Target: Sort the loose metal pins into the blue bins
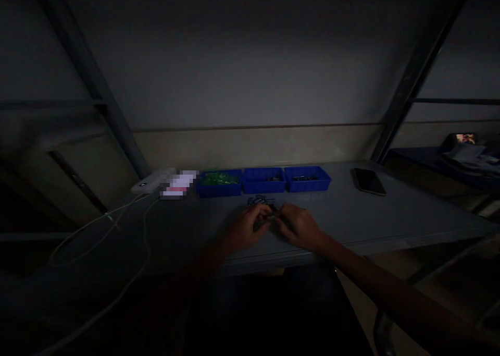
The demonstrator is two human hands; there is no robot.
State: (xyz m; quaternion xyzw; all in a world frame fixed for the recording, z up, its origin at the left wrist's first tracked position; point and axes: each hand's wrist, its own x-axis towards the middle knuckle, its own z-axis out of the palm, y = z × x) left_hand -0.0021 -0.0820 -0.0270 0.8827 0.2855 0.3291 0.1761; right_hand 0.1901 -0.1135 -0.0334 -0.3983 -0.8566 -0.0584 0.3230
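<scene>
In dim light, a gray wall [250,80] is rising behind the worktop [406,215], slanted posts [410,85] flanking its far corners.

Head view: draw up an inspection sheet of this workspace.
Surface: grey table, dimly lit.
Work items: left blue bin holds green pieces; middle blue bin and right blue bin hold small parts; loose parts lie in front.
Clutter: dark-screened phone at right, white box and pixelated item at left.
Hands: left hand and right hand meet near the loose parts; anything held is unclear.
Cables: pale cables trail over the table's left side.
Surroundings: wall behind, metal posts either side.
</scene>
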